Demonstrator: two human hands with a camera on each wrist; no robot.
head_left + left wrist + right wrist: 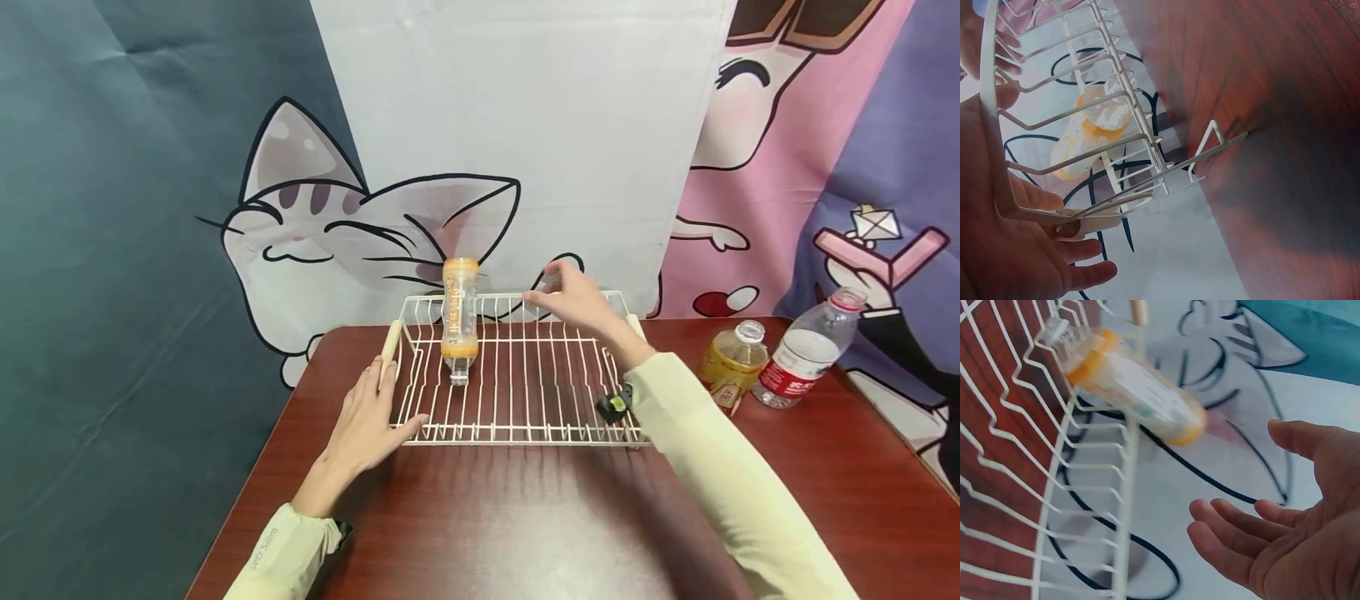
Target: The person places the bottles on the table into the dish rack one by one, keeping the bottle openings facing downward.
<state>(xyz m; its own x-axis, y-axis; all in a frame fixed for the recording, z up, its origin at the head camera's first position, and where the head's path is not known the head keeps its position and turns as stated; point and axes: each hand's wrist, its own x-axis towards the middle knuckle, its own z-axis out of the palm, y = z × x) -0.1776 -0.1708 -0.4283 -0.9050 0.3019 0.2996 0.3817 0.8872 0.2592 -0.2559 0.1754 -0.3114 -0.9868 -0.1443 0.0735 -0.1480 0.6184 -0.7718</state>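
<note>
A white wire dish rack (pixel 517 433) with pale handles stands on the table. In it, towards the left, a clear bottle with orange bands (pixel 461 310) is upside down, its neck down among the wires. My left hand (pixel 367 421) rests against the rack's left end, fingers extended beside the pale handle (pixel 1100 222). Over the rack's back right part is my right hand (pixel 573 298), holding nothing, its fingers loosely bent. In the right wrist view that hand (pixel 1285 531) is apart from the bottle (pixel 1147 397), with the palm turned towards it.
To the right of the rack stand an oil-coloured bottle with a yellow label (pixel 731 362) and a clear bottle with a red label (pixel 806 350), both uncapped. A cartoon-printed cloth (pixel 525 108) hangs behind the reddish-brown table (pixel 480 517).
</note>
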